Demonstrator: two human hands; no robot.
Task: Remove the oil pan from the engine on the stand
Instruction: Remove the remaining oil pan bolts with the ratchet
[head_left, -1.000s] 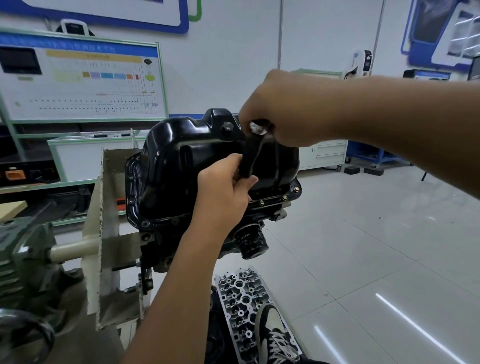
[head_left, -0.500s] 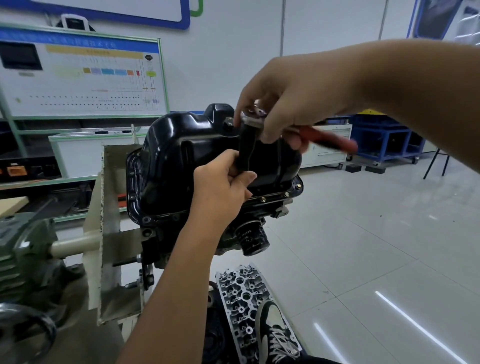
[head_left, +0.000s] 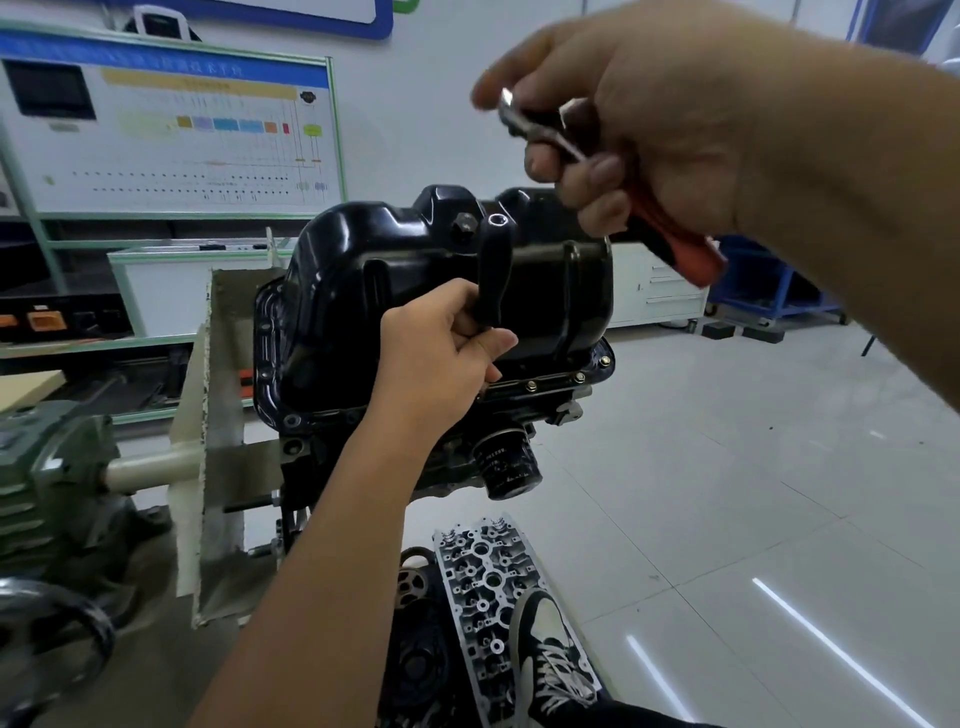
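The glossy black pressed-steel oil pan sits uppermost on the inverted engine, which is carried on the cream-painted stand bracket at the left. Brass-coloured flange bolts remain along the pan's near right edge, so the pan appears not yet free.

The left hand grasps the lower part of a long black socket extension, which stands nearly upright against the pan's near face with its open square end at the top. The forearm rises from the lower left, wrist straight.

The right hand is raised above and to the right of the pan, well clear of the extension. Its fingers are wrapped round a chrome ratchet with a red and black handle; the head is motion-blurred. The forearm enters from the upper right.

Judgement: the step in hand is coupling the ratchet to the extension. The extension should be kept square on its bolt, and the drive seated fully before any load is applied, otherwise the socket may slip and round the bolt head.
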